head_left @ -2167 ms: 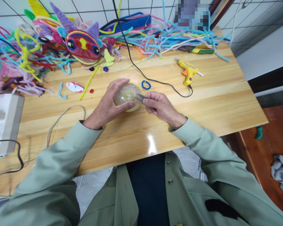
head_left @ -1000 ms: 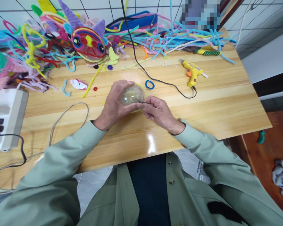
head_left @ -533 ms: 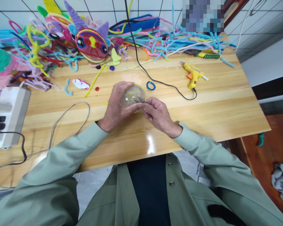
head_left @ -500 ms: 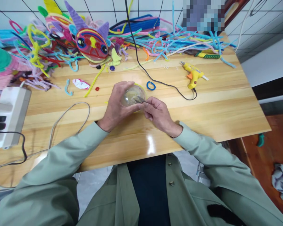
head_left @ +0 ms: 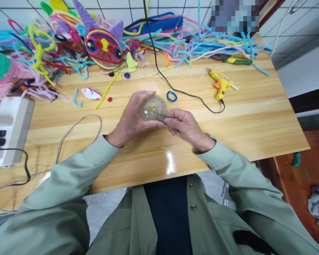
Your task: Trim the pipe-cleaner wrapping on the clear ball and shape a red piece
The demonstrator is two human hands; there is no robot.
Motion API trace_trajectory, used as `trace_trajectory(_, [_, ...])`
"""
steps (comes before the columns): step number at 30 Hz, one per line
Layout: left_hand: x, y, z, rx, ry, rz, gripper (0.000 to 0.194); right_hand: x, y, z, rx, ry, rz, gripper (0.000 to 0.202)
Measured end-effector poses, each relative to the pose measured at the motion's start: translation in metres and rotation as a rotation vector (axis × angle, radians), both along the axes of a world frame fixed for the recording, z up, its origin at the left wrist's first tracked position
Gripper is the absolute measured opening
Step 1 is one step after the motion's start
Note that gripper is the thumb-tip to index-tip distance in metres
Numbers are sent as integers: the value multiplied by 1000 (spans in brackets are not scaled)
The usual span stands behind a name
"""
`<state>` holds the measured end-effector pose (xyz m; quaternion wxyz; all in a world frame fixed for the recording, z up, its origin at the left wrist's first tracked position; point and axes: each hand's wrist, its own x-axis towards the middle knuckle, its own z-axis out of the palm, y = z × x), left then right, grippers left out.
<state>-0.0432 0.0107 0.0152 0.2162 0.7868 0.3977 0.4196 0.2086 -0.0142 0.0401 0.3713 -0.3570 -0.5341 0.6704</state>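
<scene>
Left hand (head_left: 132,117) cupping dome (head_left: 153,106), right hand (head_left: 185,124) pinching tool (head_left: 161,117)

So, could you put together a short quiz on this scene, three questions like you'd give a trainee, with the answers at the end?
1. Multiple choice: which grip holds the slim grey metallic tool? A: left. B: right. C: neither.

2. True or false: as the camera sees it, the yellow pistol-shaped glue gun lies to the right of the small fuzzy blue ring.

3. Fill in the missing word: the left grip is around a clear, shiny dome whose edge shows a ___ trim.

Key:
1. B, the right grip.
2. True.
3. Yellow.
</scene>
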Motion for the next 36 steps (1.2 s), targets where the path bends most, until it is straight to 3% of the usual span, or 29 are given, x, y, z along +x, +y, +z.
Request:
trace_trajectory(8, [-1, -1, 6, -33, 34, -14, 105, 3, 2, 1, 11, 3, 19, 32])
trace_trajectory(16, [5, -7, 9, -2, -40, -2, 81, -6, -8, -2, 7, 33, -68, 40])
trace_trajectory(36, [9, -9, 2, 18, -27, 68, 82, -20, -14, -1, -65, 154, -153, 48])
